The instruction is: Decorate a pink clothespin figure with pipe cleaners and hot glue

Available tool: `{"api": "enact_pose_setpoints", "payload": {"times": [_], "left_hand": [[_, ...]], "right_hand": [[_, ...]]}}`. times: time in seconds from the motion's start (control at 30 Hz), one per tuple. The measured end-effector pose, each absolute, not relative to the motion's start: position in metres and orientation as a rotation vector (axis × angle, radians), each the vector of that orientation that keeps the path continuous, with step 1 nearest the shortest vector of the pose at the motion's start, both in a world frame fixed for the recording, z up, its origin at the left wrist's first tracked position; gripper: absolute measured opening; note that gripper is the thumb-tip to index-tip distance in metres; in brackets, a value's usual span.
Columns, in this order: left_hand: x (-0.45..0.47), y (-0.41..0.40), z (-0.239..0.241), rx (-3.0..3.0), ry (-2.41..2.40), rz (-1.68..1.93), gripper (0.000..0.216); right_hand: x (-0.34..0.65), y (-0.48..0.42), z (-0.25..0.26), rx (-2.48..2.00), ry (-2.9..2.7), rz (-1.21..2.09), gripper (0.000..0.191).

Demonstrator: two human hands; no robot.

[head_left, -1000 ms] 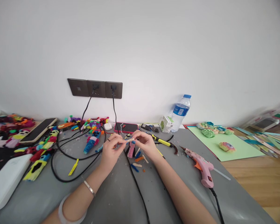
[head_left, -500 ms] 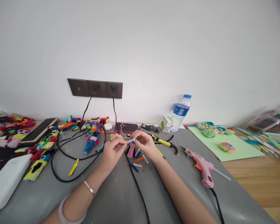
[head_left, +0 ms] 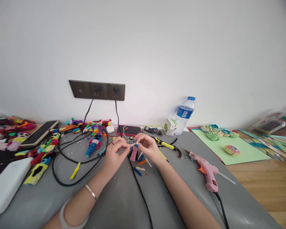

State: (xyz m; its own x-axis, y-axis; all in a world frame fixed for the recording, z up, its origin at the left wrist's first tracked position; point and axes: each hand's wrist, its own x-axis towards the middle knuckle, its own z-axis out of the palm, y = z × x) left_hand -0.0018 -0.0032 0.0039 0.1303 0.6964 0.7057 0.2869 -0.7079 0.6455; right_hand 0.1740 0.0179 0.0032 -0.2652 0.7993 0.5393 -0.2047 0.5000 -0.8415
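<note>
My left hand [head_left: 116, 153] and my right hand [head_left: 149, 148] meet above the grey tabletop, fingers pinched together. Between the fingertips is a small cream-coloured piece of pipe cleaner [head_left: 133, 144], mostly covered by the fingers. Just below them lies a pink fuzzy bundle [head_left: 133, 154], partly hidden. Short pipe cleaner pieces lie near my right hand: an orange one [head_left: 142, 162], a blue one [head_left: 137, 171] and cream ones [head_left: 140, 169].
A pink glue gun [head_left: 208, 171] lies at right, a yellow-handled tool [head_left: 166, 144] nearer the middle. Behind stand a water bottle [head_left: 185, 113] and a small box [head_left: 170, 127]. Black cable [head_left: 69, 184] loops at left beside fuzzy dolls [head_left: 39, 170] and a white device [head_left: 8, 186].
The fingertips have shifted very slightly around the cream piece. Everything else looks the same.
</note>
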Motion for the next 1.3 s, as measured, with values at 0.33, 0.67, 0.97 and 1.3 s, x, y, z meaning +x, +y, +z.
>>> {"api": "enact_pose_setpoints", "payload": {"times": [0.33,0.67,0.97,1.3], "left_hand": [[-0.0021,-0.0034,0.0014,2.050,1.003,1.602,0.011],[-0.0020,-0.0031,0.0026,2.053,1.010,1.606,0.010],[-0.0013,-0.0036,0.0033,2.050,1.000,1.623,0.013],[-0.0015,-0.0038,0.0034,2.058,1.010,1.635,0.011]], "right_hand": [[0.1746,0.0186,0.0000,-0.631,-1.501,1.150,0.020],[0.1739,0.0173,0.0016,-0.663,-1.501,1.148,0.024],[0.1743,0.0164,0.0024,-0.630,-1.499,1.180,0.021],[0.1735,0.0162,0.0044,-0.641,-1.510,1.148,0.021]]}}
